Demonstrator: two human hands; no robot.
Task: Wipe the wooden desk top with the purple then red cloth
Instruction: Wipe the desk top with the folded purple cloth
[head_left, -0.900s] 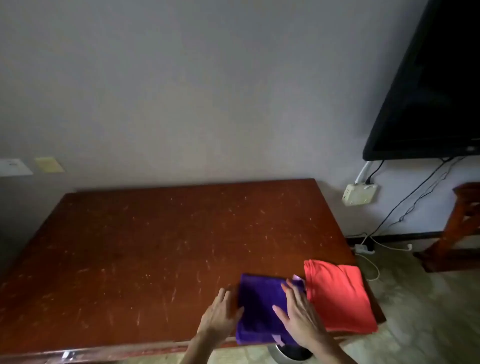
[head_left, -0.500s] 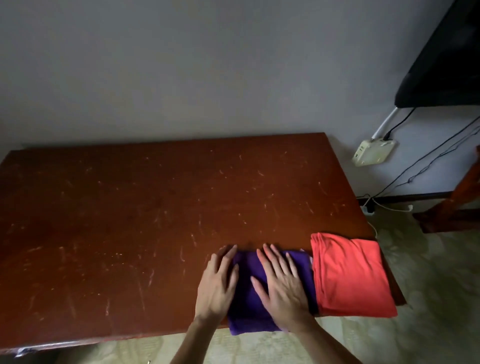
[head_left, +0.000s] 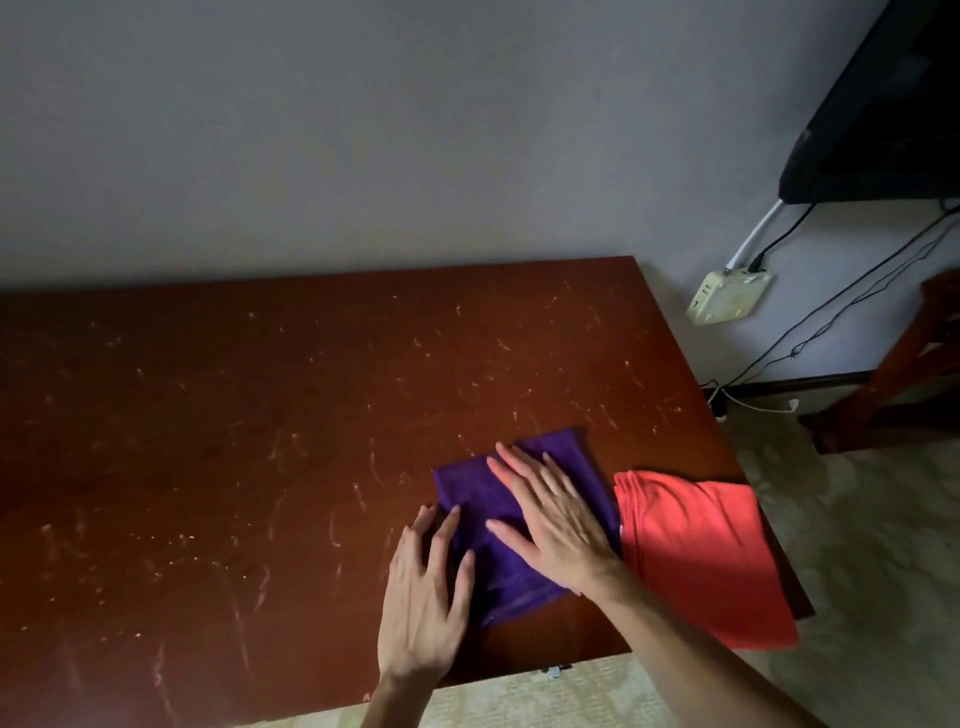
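Purple cloth (head_left: 519, 514) slid forward under right hand (head_left: 553, 519).

Two folded cloths (head_left: 519, 519) on desk (head_left: 260, 441) near right corner, hands (head_left: 550, 514) on left one

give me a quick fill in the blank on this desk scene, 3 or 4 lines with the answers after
1. The right hand lies flat on the folded ______ cloth.
2. The folded red cloth lies to the ______ of that cloth, at the corner of the scratched brown wooden desk top.
3. The left hand lies with its fingers spread, partly on the cloth's ______ edge.
4. The red cloth's near corner hangs over the desk's ______ edge.

Missing words: purple; right; left; front
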